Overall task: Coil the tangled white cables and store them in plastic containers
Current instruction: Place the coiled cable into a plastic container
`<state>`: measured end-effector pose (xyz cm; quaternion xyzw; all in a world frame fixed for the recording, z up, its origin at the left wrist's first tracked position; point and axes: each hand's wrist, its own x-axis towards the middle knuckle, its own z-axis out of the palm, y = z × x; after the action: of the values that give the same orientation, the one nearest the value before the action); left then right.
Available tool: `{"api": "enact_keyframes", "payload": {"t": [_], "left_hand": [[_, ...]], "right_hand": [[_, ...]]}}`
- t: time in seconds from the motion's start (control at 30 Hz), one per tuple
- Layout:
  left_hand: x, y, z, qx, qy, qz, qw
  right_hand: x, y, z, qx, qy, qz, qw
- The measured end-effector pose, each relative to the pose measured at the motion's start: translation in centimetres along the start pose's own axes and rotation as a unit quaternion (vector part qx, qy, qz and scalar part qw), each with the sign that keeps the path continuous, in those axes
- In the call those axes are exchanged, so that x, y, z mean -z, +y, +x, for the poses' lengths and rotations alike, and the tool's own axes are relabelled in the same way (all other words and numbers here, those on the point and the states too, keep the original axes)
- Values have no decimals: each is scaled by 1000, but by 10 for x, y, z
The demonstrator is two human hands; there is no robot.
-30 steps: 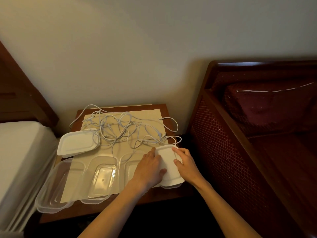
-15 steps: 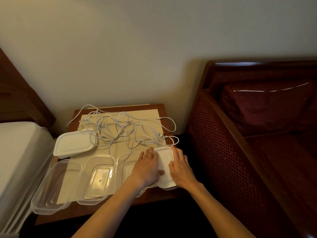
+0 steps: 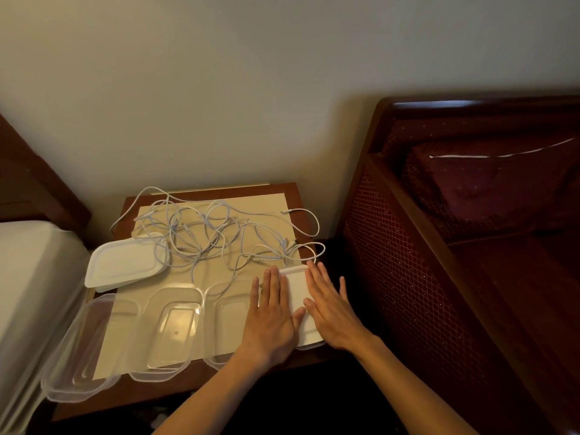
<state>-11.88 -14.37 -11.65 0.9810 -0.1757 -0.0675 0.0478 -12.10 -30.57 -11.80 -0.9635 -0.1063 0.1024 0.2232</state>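
Note:
A tangle of white cables (image 3: 219,237) lies across the back half of a small wooden table (image 3: 147,394). Along the front stand several clear plastic containers (image 3: 174,331), lidless and empty. At the right front corner a white lid (image 3: 296,287) covers another container. My left hand (image 3: 271,318) and my right hand (image 3: 329,309) both lie flat on this lid with fingers stretched out, one on each side. A stack of white lids (image 3: 125,263) rests at the left, partly under a cable loop.
A cream sheet (image 3: 276,205) covers the table top. A white mattress (image 3: 28,284) borders the table on the left. A dark red wooden bench with a lattice side (image 3: 405,265) and cushion stands close on the right. The wall is right behind the table.
My hands went from gripping the white lid at its edges to lying flat on top of it, and the lid now sits level on the right container.

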Motion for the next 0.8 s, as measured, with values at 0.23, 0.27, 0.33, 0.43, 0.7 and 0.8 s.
{"api": "enact_keyframes", "payload": {"t": [0.23, 0.27, 0.33, 0.43, 0.7, 0.8], "left_hand": [[1, 2, 2, -7, 15, 18, 1000], [2, 2, 3, -12, 8, 32, 999], [6, 1, 3, -19, -7, 54, 998], [7, 0, 3, -21, -1, 63, 998], [-1, -2, 3, -17, 43, 26, 999], [-2, -1, 5, -13, 40, 14, 999]], "right_hand": [[-4, 0, 0, -11, 18, 22, 1000], [-1, 1, 2, -17, 15, 32, 999], [4, 3, 5, -22, 14, 43, 999], [7, 7, 7, -17, -9, 49, 999], [2, 14, 2, 3, -5, 64, 998], [-1, 13, 2, 0, 4, 48, 999]]}}
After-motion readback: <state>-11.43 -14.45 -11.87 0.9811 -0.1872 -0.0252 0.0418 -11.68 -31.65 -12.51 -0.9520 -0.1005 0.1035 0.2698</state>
